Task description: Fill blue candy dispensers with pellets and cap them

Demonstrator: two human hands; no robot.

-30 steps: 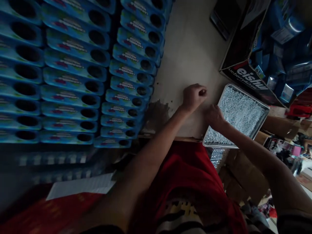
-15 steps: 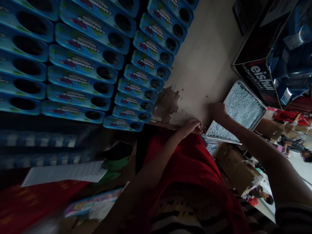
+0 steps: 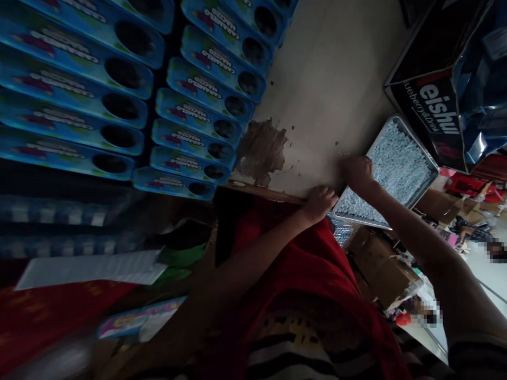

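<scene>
My left hand [image 3: 320,203] is curled closed at the near edge of the pale table [image 3: 328,79], right beside the metal tray's near corner. What its fingers hold is hidden. My right hand [image 3: 357,171] rests with bent fingers on the left rim of the metal tray [image 3: 425,163], which is filled with small pale blue pellets [image 3: 396,161]. Whether it grips the rim or holds pellets I cannot see. To the left lie rows of flat blue boxes [image 3: 198,113] with round dark holes.
A black printed carton [image 3: 431,89] with blue packets stands behind the tray at the right. A worn brown patch [image 3: 261,148] marks the table edge. A white paper sheet [image 3: 91,266] lies at lower left. Cardboard boxes [image 3: 380,264] sit below the table at right.
My left hand has drawn back from the middle of the table to its near edge beside the tray. My right hand stays at the tray's left rim. The view has swung.
</scene>
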